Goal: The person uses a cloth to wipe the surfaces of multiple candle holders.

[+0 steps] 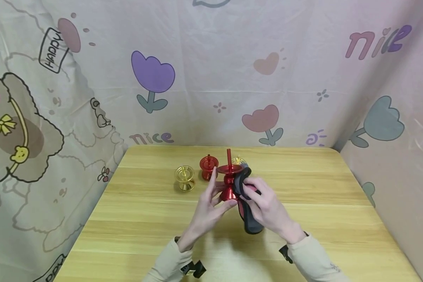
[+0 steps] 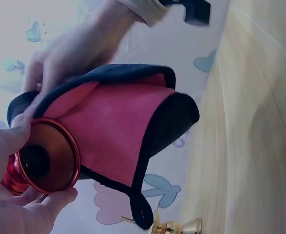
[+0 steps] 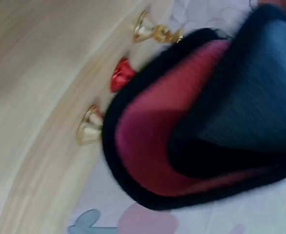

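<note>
My left hand (image 1: 208, 209) grips a red metallic candle holder (image 1: 229, 192) with a thin spike on top, fingers and thumb around its base; the hollow underside of that base (image 2: 57, 156) faces the left wrist view. My right hand (image 1: 269, 205) pinches a dark grey cloth (image 1: 252, 221) with a pink inner side and black edging, held against the holder's right side. In the right wrist view the folded cloth (image 3: 152, 136) hides most of the hand and the holder.
Behind the hands on the wooden table (image 1: 134, 219) stand a gold holder (image 1: 185, 180) at the left, a smaller red holder (image 1: 208, 164) beside it, and another gold holder (image 1: 238, 160) partly hidden by the cloth. A printed curtain (image 1: 204, 51) hangs behind the table.
</note>
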Demonstrator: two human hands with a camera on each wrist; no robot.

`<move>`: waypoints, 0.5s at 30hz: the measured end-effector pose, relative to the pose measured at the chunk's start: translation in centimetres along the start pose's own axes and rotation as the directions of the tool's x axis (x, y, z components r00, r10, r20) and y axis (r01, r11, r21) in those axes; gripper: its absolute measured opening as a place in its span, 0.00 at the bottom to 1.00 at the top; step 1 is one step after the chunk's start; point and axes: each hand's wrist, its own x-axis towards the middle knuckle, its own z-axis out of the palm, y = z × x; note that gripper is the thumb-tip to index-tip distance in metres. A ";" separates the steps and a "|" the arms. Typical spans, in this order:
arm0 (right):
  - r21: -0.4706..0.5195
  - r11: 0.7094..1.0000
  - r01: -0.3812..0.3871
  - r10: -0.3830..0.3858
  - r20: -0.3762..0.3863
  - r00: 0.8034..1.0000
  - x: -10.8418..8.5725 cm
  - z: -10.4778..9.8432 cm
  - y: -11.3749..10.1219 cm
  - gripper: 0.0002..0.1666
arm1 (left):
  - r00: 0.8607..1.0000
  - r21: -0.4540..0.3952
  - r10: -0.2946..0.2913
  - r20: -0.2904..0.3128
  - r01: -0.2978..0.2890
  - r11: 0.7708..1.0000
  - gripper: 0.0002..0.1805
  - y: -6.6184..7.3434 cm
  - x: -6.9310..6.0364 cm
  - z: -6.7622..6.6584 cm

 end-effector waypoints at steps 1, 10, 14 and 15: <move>0.031 0.999 0.012 -0.011 -0.010 1.000 -0.1 0.0 0.3 0.17 | 1.000 -0.028 -0.010 0.004 0.011 1.000 0.57 0.1 0.0 0.0; 0.228 0.973 -0.046 0.068 -0.089 0.994 -0.8 -0.1 1.2 0.15 | 0.998 -0.081 0.016 0.057 -0.011 0.997 0.54 1.2 0.1 -0.3; 0.143 0.989 0.029 -0.008 -0.146 0.989 -0.3 0.1 0.5 0.15 | 0.999 -0.045 0.034 0.041 -0.032 0.998 0.55 1.3 0.2 -0.2; 0.120 0.992 0.050 -0.031 -0.156 0.987 -0.2 0.2 0.3 0.15 | 0.998 -0.036 0.042 0.037 -0.041 0.999 0.55 1.3 0.2 -0.2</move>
